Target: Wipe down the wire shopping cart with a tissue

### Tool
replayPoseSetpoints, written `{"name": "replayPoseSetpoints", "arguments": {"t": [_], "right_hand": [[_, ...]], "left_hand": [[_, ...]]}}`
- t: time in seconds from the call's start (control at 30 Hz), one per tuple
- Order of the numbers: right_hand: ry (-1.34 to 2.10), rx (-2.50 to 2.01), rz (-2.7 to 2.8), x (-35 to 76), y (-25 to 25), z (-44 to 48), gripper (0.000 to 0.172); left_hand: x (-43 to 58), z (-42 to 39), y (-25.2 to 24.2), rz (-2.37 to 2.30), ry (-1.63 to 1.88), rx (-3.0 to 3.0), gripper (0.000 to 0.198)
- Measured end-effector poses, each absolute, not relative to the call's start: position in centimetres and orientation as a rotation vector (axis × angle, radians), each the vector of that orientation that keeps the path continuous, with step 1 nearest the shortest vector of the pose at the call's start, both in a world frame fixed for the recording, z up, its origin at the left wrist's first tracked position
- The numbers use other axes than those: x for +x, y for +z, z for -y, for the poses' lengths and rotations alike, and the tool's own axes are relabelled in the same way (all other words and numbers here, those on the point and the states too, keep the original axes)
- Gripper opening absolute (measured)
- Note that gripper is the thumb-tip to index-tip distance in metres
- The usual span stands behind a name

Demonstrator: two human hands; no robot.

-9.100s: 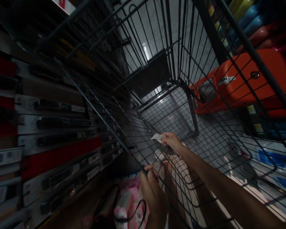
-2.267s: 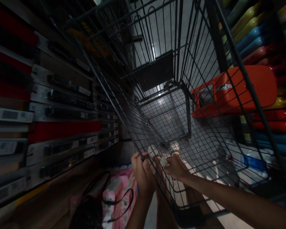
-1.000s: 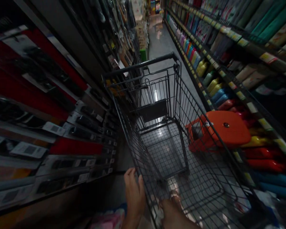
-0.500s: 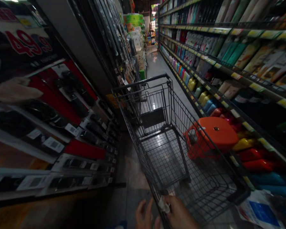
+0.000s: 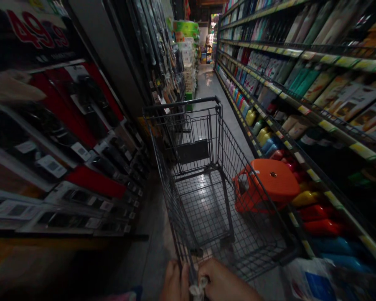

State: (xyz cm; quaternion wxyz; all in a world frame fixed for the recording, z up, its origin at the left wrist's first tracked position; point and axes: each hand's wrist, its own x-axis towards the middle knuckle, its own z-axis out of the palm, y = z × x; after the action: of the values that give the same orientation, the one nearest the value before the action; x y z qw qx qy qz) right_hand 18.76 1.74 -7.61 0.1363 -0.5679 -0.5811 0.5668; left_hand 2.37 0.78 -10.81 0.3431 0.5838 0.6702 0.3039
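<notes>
A dark wire shopping cart (image 5: 203,196) stands in front of me, its handle (image 5: 181,103) at the far end. No goods are seen on the visible basket floor. At the bottom of the view, my left hand (image 5: 174,282) has its fingers closed over the cart's near rim. Right beside it, my right hand (image 5: 221,280) is also closed on that rim. A crumpled whitish piece (image 5: 199,288), like knotted cloth or plastic, shows between the hands, against the right one; what it belongs to cannot be told.
An orange plastic stool (image 5: 274,179) stands between the cart and the right shelf (image 5: 301,104) of bottles. Packaged utensils hang on the left rack (image 5: 97,154). A clear package (image 5: 319,280) with blue print lies lower right. The aisle floor (image 5: 207,81) runs ahead.
My left hand has moved from open beside the cart to closed on its rim. The cart, the stool and the clear package sit further left in view.
</notes>
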Motion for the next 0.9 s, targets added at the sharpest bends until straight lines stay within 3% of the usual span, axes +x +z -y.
{"name": "replayPoseSetpoints", "arguments": {"t": [0.13,0.37,0.53,0.7,0.8,0.9], "right_hand": [[1.722,-1.588,1.848,20.7,-7.6,-3.6,0.020],[1.733,-1.560,2.054,22.6,-7.4,-4.9,0.023],[1.422,-1.773,2.054,24.6,-6.0,-5.0,0.023],[1.086,-1.676,1.836,27.4,-4.3,-2.1,0.037],[0.953,-1.514,1.850,27.0,-4.2,1.0,0.038],[0.815,-1.292,2.063,25.7,-5.1,2.8,0.029]], "left_hand": [[2.2,-0.8,-9.7,-1.742,0.787,1.518,0.036],[3.7,-1.0,-8.2,-1.800,0.782,1.494,0.045],[4.1,-1.2,-8.5,-1.858,0.871,1.513,0.043],[3.0,-1.4,-9.3,-2.042,1.102,1.711,0.052],[1.6,-1.5,-9.2,-1.962,1.105,2.191,0.032],[0.0,-1.5,-9.1,-1.579,1.027,2.641,0.018]]}}
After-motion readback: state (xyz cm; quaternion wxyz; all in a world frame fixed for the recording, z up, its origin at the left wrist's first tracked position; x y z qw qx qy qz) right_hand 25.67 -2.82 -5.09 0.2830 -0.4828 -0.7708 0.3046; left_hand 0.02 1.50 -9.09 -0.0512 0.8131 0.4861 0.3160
